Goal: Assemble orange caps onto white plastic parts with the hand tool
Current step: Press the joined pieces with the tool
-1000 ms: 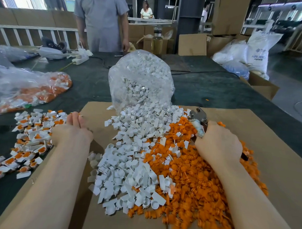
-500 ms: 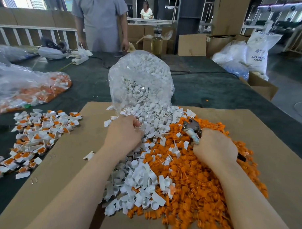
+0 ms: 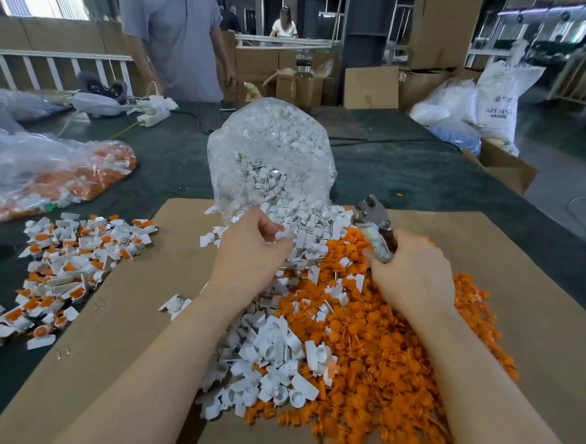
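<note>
A heap of loose white plastic parts (image 3: 267, 350) lies on a cardboard sheet (image 3: 125, 315), touching a heap of orange caps (image 3: 380, 354) on its right. My left hand (image 3: 250, 253) hovers over the far end of the white heap and pinches one white part (image 3: 284, 235) between its fingertips. My right hand (image 3: 412, 276) grips the handles of a metal hand tool (image 3: 373, 218), whose jaws point up and away above the orange caps. Left of the cardboard lies a spread of assembled white parts with orange caps (image 3: 67, 260).
An open clear bag of white parts (image 3: 270, 154) stands behind the heaps. A bag of orange and white pieces (image 3: 60, 177) lies at far left on the dark table (image 3: 419, 179). A person in a grey shirt (image 3: 175, 41) stands at the far edge. Cardboard boxes (image 3: 506, 169) sit at right.
My left hand moved from the assembled pile at left across to the white heap and picked up one white part. My right hand lifted the tool slightly.
</note>
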The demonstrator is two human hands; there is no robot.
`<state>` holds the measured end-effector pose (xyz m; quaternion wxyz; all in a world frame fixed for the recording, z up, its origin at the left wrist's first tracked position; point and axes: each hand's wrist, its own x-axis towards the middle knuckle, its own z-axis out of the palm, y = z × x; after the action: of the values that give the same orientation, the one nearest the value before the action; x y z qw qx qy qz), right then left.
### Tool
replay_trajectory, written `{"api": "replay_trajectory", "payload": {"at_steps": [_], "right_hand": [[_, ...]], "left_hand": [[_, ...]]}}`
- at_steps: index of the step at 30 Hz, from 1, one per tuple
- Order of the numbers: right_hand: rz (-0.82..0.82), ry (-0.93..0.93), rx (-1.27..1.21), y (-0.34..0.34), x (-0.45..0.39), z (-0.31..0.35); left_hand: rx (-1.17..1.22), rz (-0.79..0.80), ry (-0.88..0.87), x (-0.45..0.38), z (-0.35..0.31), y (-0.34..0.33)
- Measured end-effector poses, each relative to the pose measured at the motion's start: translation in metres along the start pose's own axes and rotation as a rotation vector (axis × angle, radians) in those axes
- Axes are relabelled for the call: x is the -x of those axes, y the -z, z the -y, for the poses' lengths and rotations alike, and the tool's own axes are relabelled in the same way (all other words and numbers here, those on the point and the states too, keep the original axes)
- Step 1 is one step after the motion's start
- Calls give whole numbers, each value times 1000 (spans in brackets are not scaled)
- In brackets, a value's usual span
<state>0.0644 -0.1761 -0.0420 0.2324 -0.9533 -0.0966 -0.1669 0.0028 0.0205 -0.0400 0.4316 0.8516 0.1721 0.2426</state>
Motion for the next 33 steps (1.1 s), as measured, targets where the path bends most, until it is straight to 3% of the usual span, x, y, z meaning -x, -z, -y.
{"api": "replay_trajectory", "payload": {"at_steps": [5,17,33], "right_hand": [[-48,78,-283,0,2,7],[-32,156,-725,3,11,18],[-59,227,-760,-4,16,23]], "left_hand": [[691,38,172,6,-23,1],[1165,162,489,19,-42,-8],[987,81,417,33,-46,-21]]}}
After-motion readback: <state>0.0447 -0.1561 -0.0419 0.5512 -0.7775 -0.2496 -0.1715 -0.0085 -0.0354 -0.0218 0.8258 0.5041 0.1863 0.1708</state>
